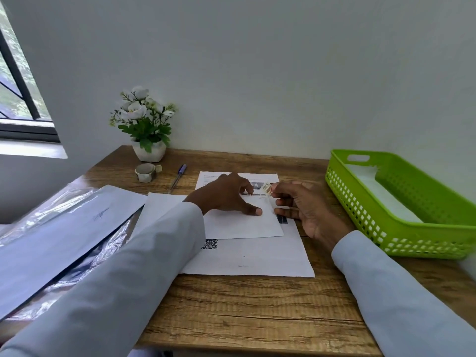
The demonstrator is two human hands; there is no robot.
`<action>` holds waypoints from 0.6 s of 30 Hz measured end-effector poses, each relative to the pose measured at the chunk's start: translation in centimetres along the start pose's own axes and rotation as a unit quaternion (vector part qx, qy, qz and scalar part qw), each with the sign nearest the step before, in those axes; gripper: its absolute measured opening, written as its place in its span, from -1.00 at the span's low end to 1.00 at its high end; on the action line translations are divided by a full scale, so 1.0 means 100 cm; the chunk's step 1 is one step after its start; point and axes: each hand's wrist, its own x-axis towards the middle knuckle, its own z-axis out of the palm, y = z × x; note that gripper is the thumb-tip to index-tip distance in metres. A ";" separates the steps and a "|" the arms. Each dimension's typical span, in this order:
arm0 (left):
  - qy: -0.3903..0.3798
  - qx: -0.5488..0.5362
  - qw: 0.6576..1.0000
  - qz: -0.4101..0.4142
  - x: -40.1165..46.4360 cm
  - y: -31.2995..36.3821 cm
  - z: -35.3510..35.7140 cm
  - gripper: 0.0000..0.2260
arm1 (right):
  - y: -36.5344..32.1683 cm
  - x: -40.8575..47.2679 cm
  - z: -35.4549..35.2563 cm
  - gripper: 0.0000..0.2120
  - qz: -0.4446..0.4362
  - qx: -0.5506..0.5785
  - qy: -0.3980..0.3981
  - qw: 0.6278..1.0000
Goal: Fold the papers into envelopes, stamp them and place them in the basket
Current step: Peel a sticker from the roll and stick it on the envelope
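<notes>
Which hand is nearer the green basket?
Right. The right hand, pinching a stamp, lies just left of the basket; the left hand rests farther left on the envelope.

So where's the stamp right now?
In the head view, the stamp is pinched in the right hand, just above the top right corner of the folded envelope that the left hand presses onto the desk.
</notes>
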 end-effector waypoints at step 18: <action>-0.036 -0.008 0.999 -0.021 0.009 0.014 -0.015 -0.60 | -0.003 -0.002 -0.005 -0.91 -0.009 0.013 -0.020 1.000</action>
